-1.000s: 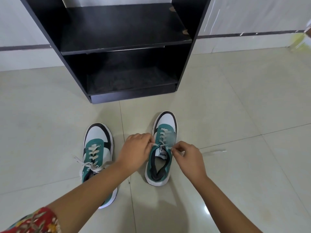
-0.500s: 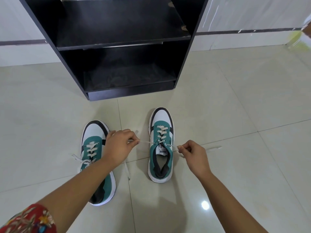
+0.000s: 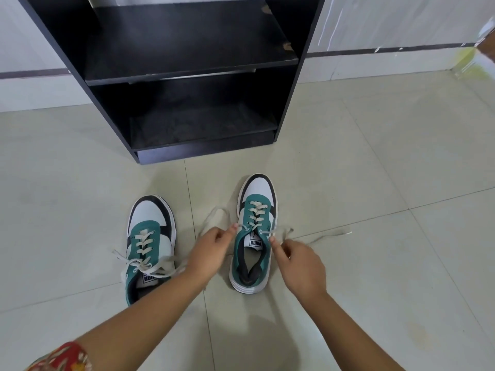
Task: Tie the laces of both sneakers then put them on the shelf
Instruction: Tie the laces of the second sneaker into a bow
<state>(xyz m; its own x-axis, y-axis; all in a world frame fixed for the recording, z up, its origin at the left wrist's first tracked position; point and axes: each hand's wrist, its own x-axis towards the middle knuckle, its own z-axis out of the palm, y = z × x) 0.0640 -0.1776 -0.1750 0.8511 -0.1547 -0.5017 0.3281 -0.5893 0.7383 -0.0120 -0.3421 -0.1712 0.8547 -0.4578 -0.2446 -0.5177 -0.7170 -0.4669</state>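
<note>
Nearest the camera, two bare forearms are reaching forward over a pale tiled floor, a red patterned sleeve showing at the left elbow. Both hands are working at the right sneaker, a green, white and black shoe sitting untied. Fingers of the left hand are pinching the left lace end beside the shoe, while the right hand is pinching the right lace end, which is trailing away across the floor. Just beside them, the left sneaker is lying with its laces already knotted in a bow. Farther back, a black shelf unit is standing against the wall, its two shelves holding nothing.
</note>
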